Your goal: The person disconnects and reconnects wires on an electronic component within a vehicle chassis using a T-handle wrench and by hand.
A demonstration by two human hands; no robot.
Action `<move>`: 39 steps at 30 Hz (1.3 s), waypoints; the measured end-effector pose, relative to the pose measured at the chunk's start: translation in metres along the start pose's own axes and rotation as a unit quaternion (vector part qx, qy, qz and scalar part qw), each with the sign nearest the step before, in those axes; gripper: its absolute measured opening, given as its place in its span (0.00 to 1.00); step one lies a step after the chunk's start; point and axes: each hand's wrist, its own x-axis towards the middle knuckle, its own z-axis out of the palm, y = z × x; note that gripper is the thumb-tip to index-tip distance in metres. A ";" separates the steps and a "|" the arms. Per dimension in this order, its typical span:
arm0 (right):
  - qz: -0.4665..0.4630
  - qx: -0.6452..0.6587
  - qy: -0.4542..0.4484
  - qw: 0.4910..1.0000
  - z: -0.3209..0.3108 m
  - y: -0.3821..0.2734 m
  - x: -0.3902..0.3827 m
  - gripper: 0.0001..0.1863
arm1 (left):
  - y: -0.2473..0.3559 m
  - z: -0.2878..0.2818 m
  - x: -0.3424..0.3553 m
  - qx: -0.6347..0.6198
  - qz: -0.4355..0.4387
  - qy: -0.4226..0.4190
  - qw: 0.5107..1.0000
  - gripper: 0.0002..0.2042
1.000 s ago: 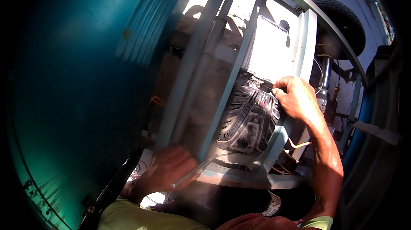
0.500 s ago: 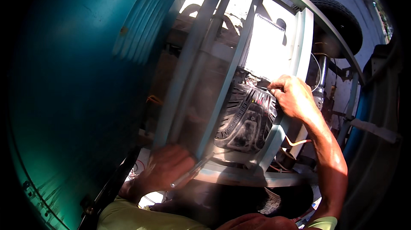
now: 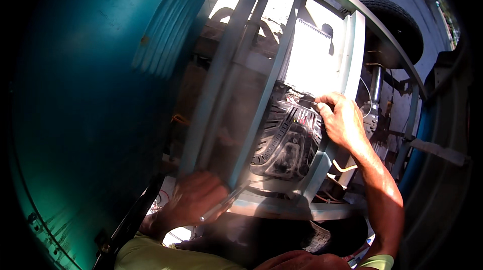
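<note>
A black engine with a slotted cover sits inside a pale metal frame. My right hand is at the cover's upper right, thumb and forefinger pinched by a small dark fitting with a thin wire; what they hold is too small to make out. My left hand, in shadow, is closed on a metal rod at the frame's lower left, its grip partly hidden. A white panel in bright sun lies beyond the engine.
A large teal body panel fills the left side. A black tyre and a chrome shock absorber are at the upper right, over grey pavement. Frame rails run lengthwise, with loose wires at the right.
My right hand has shifted slightly left and down along the top of the engine cover, fingers still pinched. My left hand stays in place with the rod. The view has moved very slightly.
</note>
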 end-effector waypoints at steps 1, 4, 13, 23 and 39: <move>-0.006 0.000 0.000 1.000 0.000 -0.001 0.000 0.12 | 0.000 0.001 -0.001 -0.002 -0.001 0.001 1.000 0.07; -0.025 0.001 0.000 1.000 -0.002 -0.001 0.001 0.12 | 0.004 -0.003 0.000 0.001 -0.007 -0.003 1.000 0.07; -0.121 -0.041 0.105 0.986 -0.017 0.018 -0.014 0.10 | 0.001 0.002 0.003 -0.009 0.006 0.017 1.000 0.10; -0.229 -0.015 0.125 0.965 -0.021 -0.012 -0.017 0.09 | 0.003 0.003 0.002 -0.016 -0.011 0.020 1.000 0.10; -0.277 -0.075 0.090 0.954 0.005 -0.026 0.008 0.04 | 0.005 0.001 0.003 -0.017 -0.003 0.018 1.000 0.11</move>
